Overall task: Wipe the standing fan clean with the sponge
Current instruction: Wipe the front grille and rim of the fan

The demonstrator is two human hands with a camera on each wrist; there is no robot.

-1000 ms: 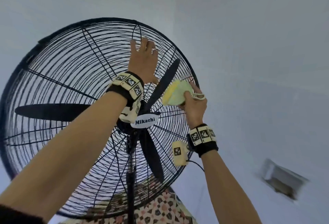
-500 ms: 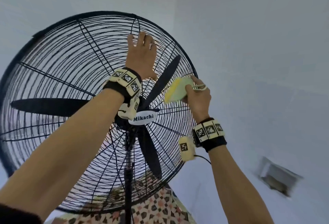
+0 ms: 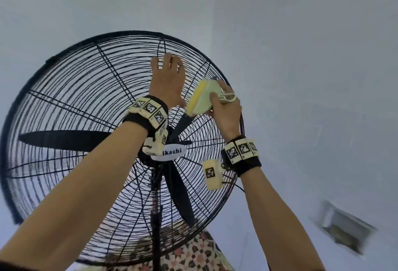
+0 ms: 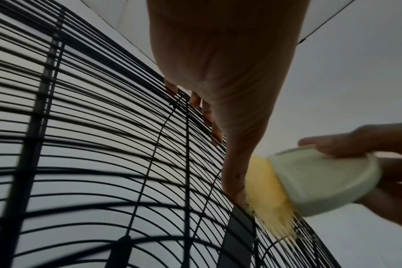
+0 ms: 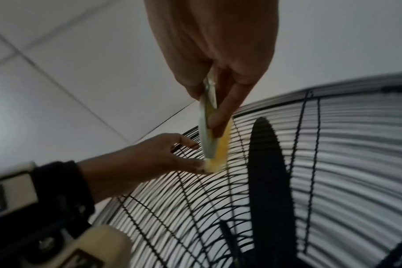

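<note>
sponge (image 3: 201, 96): soft and light, squeeze its pale plastic back, foam faces the fan (image 3: 90, 141) grille around 2 o'clock
right hand (image 3: 226, 111): your grip's clamped on the sponge
left hand (image 3: 168, 81): fingers hooked into wires near 12, bendy, go easy

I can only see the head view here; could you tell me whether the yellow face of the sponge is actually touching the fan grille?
Observer: Yes. In the left wrist view the sponge has its yellow face pressed on the wires of the grille.
Operator: Thank you. How is the right hand holding it?
Observer: The right wrist view shows the right hand pinching the sponge's pale green back edge-on.
Operator: And the left hand's fingers?
Observer: The left hand has its fingertips hooked through the wires.
</note>
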